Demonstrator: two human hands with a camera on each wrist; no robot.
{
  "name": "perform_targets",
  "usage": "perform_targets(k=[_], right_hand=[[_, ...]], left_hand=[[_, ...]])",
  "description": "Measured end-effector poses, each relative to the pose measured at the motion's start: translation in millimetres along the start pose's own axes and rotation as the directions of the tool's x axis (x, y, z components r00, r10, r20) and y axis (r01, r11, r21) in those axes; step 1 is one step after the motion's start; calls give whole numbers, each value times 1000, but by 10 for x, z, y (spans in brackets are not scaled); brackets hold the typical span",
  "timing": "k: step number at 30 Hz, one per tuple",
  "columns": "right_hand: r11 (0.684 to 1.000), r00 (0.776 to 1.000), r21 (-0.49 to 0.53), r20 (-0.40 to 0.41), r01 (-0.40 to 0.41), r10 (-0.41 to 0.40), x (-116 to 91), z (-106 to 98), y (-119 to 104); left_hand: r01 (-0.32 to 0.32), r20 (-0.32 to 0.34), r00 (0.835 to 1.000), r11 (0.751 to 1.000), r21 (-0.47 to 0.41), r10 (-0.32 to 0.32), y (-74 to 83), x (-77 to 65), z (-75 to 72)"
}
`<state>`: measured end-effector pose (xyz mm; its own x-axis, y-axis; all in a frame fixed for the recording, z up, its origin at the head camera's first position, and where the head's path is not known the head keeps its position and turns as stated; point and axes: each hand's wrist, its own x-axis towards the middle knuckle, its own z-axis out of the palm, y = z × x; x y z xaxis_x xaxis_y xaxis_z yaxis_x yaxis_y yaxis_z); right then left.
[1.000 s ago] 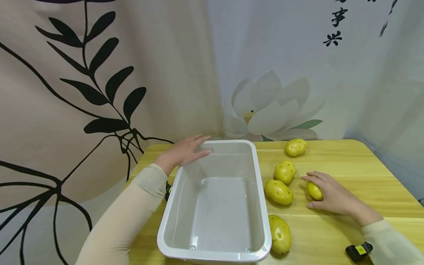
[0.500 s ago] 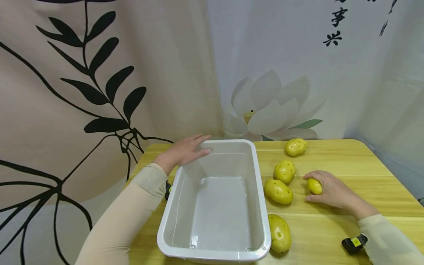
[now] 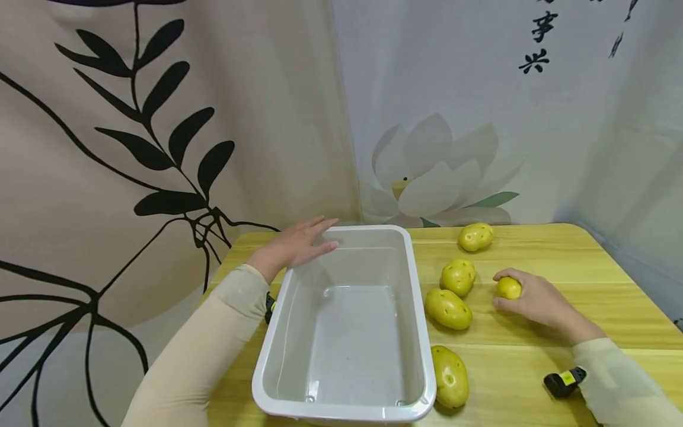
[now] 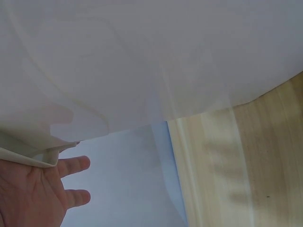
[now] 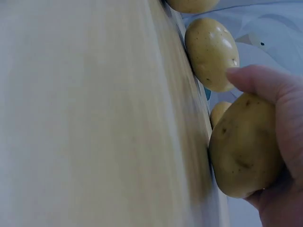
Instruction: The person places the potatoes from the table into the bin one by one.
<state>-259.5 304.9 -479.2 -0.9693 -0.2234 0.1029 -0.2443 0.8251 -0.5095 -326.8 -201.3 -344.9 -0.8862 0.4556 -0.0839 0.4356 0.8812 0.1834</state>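
The left hand rests at eleven o'clock on the rim of the white tub, fingers outstretched. Off at the tub's two o'clock, I see the right hand gripping a yellow potato, tucked between curled fingers and thumb at that hand's ten o'clock.

From my end I count five potatoes, all right of one white bin. I see two hands.
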Motion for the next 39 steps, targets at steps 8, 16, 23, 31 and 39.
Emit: perform_targets(k=[8,16,23,31,39], right_hand=[[996,996,39,-43,-75,77,73,-36,36],[985,987,118,-86,-123,134,86,-43,88],[979,973,155,-169,-130,156,120,-10,197],[978,972,171,-178,-120,151,123,7,211],[981,968,158,-203,-114,145,126,59,211]], left_hand=[[1,3,1000,1000,-21,-1,-7,-28,-4],[-4,-9,1000,1000,-20,4,-2,-21,0],[-6,-9,1000,1000,-12,6,-9,-2,8],[-5,-9,1000,1000,-21,5,5,-2,-18],[2,-5,1000,999,-39,-3,-4,-10,-4]])
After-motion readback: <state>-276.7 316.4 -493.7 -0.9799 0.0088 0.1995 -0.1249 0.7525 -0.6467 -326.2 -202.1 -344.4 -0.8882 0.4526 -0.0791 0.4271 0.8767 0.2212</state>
